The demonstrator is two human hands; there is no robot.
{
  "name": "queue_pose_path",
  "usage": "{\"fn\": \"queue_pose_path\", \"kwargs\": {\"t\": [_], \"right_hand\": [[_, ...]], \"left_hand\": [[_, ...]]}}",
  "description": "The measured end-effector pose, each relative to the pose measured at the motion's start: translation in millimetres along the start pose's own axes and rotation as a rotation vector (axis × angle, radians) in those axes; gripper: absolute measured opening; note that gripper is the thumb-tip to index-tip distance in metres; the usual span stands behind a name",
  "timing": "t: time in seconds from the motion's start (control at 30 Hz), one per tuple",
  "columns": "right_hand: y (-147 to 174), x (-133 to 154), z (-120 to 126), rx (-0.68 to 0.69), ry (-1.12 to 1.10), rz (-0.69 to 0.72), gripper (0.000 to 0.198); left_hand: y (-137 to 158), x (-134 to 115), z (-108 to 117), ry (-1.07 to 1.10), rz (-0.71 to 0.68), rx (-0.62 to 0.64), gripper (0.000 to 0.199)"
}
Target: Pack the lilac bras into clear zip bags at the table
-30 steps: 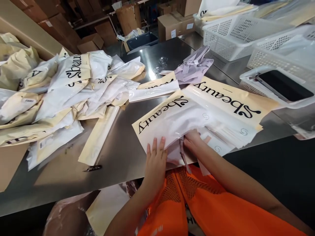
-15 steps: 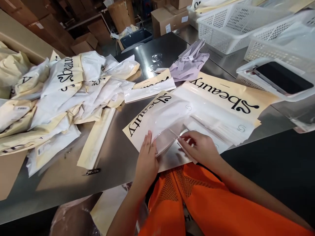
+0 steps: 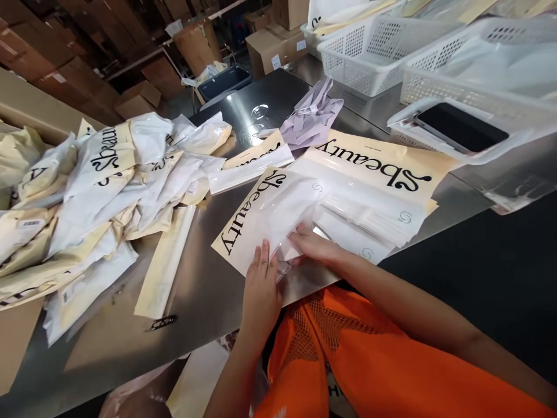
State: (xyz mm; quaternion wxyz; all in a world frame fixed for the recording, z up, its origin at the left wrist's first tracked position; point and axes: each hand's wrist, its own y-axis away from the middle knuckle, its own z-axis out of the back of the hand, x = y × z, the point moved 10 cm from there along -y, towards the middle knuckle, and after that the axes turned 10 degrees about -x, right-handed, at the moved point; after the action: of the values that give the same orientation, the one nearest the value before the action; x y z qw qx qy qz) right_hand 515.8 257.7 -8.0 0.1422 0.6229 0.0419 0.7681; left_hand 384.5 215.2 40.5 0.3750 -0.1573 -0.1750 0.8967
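A cream and white plastic bag (image 3: pixel 248 226) printed "beauty" lies at a slant on the metal table in front of me. My left hand (image 3: pixel 263 284) rests on its near edge, fingers stretched out and close together. Over the bag's clear flap end, my right hand (image 3: pixel 311 242) has curled fingers, closed on the film; the fingertips are partly hidden. Beside it on the right is a stack of like printed bags (image 3: pixel 369 186). Behind the bag lie a folded bag (image 3: pixel 252 165) and a crumpled lilac cloth item (image 3: pixel 311 113).
A heap of filled bags (image 3: pixel 117 174) covers the table's left side. A rolled bag (image 3: pixel 167 261) and a small dark tool (image 3: pixel 162 323) lie nearer. White baskets (image 3: pixel 361 55) stand at the right, with a phone (image 3: pixel 461 125) on a white tray. Cardboard boxes (image 3: pixel 278 46) are behind.
My right hand has moved left toward my left hand, bringing the bag's clear flap over. The left hand stays on the bag. The view has shifted a little.
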Motion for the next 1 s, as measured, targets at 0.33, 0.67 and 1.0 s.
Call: {"fn": "queue_pose_path", "kwargs": {"t": [0.33,0.67,1.0], "right_hand": [[16,52,64,-0.103,0.929,0.862,0.051],[8,145,117,-0.362,0.724,1.178,0.027],[44,208,73,-0.182,0.527,1.14,0.024]], "left_hand": [[48,40,27,-0.338,-0.042,-0.008,0.013],[3,99,186,-0.273,0.122,-0.394,0.012],[-29,91,206,-0.191,0.169,-0.411,0.038]]}}
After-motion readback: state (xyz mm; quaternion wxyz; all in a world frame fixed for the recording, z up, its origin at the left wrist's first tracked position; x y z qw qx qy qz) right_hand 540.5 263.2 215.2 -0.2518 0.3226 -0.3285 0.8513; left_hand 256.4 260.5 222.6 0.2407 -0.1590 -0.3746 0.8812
